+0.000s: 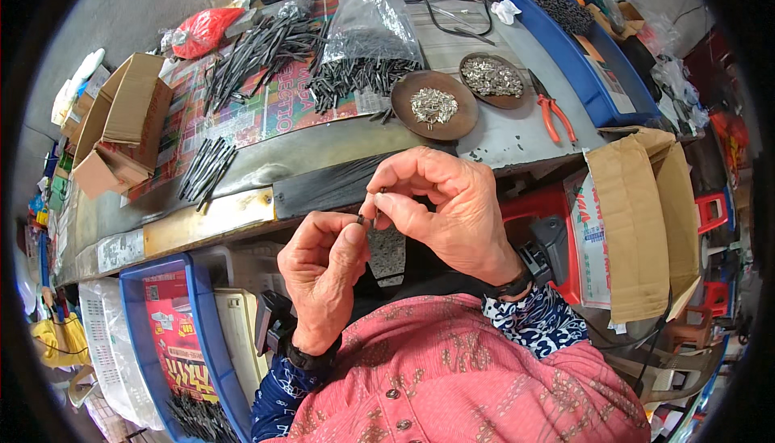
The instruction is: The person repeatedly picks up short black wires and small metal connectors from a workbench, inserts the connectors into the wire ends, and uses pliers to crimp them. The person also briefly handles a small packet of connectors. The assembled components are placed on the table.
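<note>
My left hand [323, 269] is closed in a pinch, thumb against forefinger, on a small short black piece [361, 219]. Just above and to its right, my right hand [448, 205] also pinches, around a small dark thing mostly covered by the fingertips. The fingertips of both hands nearly meet in front of the bench edge. Beyond them, a brown round dish [454, 128] holds many small silvery metal pieces [433, 106]. A second brown dish [517, 102] with similar pieces stands behind it to the right.
Red-handled pliers [557, 120] lie beside the dishes. Black strips [262, 56] and shorter black pieces [355, 80] are heaped farther back; a small bundle [207, 170] lies nearer left. Cardboard boxes [133, 116] stand left. Blue trays flank me, at far right [557, 48] and lower left [206, 322].
</note>
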`<action>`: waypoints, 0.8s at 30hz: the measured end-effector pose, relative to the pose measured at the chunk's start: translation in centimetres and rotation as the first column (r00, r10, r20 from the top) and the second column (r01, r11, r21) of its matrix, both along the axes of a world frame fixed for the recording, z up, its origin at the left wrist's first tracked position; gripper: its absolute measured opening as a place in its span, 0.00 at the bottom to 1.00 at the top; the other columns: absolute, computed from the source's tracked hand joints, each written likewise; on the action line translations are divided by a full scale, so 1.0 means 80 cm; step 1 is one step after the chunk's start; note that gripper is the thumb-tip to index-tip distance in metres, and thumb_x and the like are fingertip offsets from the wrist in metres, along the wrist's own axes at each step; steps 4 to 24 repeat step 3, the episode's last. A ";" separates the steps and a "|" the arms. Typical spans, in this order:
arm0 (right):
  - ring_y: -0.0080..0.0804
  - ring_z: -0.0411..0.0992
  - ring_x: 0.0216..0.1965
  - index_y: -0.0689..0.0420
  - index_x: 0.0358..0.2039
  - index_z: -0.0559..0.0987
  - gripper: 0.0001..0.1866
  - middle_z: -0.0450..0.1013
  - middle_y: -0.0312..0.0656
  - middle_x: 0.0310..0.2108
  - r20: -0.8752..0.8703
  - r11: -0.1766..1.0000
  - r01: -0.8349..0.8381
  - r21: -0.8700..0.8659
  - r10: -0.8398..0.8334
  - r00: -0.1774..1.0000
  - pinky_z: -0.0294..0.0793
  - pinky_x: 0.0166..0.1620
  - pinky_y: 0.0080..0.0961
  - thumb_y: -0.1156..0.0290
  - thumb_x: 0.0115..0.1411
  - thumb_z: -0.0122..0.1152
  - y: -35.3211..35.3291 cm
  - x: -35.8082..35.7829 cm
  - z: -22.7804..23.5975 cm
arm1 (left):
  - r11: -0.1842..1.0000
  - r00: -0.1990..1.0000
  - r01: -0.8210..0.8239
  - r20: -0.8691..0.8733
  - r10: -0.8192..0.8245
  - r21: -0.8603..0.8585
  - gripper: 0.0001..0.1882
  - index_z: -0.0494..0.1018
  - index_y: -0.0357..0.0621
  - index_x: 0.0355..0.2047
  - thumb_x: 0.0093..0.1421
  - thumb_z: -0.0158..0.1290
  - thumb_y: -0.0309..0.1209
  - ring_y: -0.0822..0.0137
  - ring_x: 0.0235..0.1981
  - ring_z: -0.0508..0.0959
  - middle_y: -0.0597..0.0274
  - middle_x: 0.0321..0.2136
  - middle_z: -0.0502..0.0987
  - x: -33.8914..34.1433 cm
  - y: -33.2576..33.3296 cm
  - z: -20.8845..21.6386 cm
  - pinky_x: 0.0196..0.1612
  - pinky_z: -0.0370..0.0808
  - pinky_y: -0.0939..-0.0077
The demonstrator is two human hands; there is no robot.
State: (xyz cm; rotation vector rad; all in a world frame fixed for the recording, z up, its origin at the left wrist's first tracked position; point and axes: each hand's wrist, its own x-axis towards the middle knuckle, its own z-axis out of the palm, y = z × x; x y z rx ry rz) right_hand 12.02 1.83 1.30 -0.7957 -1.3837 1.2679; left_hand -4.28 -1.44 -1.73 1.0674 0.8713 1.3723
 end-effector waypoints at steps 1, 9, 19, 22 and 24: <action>0.20 0.75 0.34 0.63 0.39 0.76 0.07 0.77 0.38 0.31 -0.047 1.000 0.001 -0.031 -0.003 0.999 0.77 0.39 0.18 0.80 0.60 0.57 -0.002 -0.001 -0.001 | 1.000 1.000 -0.006 -0.004 0.006 0.008 0.07 0.73 0.37 0.35 0.64 0.55 0.29 0.84 0.17 0.65 0.70 0.20 0.72 0.001 -0.001 0.000 0.19 0.59 0.90; 0.21 0.76 0.35 0.64 0.39 0.76 0.06 0.77 0.39 0.32 -0.116 0.998 -0.002 -0.061 -0.005 0.993 0.77 0.40 0.19 0.80 0.61 0.56 -0.004 -0.002 -0.003 | 1.000 1.000 -0.011 -0.011 0.012 0.019 0.07 0.73 0.37 0.35 0.64 0.55 0.29 0.84 0.17 0.65 0.70 0.20 0.73 0.002 -0.003 0.001 0.19 0.59 0.90; 0.21 0.76 0.35 0.64 0.39 0.76 0.06 0.77 0.39 0.32 -0.116 0.998 -0.002 -0.061 -0.005 0.993 0.77 0.40 0.19 0.80 0.61 0.56 -0.004 -0.002 -0.003 | 1.000 1.000 -0.011 -0.011 0.012 0.019 0.07 0.73 0.37 0.35 0.64 0.55 0.29 0.84 0.17 0.65 0.70 0.20 0.73 0.002 -0.003 0.001 0.19 0.59 0.90; 0.21 0.76 0.35 0.64 0.39 0.76 0.06 0.77 0.39 0.32 -0.116 0.998 -0.002 -0.061 -0.005 0.993 0.77 0.40 0.19 0.80 0.61 0.56 -0.004 -0.002 -0.003 | 1.000 1.000 -0.011 -0.011 0.012 0.019 0.07 0.73 0.37 0.35 0.64 0.55 0.29 0.84 0.17 0.65 0.70 0.20 0.73 0.002 -0.003 0.001 0.19 0.59 0.90; 0.21 0.76 0.35 0.64 0.39 0.76 0.06 0.77 0.39 0.32 -0.116 0.998 -0.002 -0.061 -0.005 0.993 0.77 0.40 0.19 0.80 0.61 0.56 -0.004 -0.002 -0.003 | 1.000 1.000 -0.011 -0.011 0.012 0.019 0.07 0.73 0.37 0.35 0.64 0.55 0.29 0.84 0.17 0.65 0.70 0.20 0.73 0.002 -0.003 0.001 0.19 0.59 0.90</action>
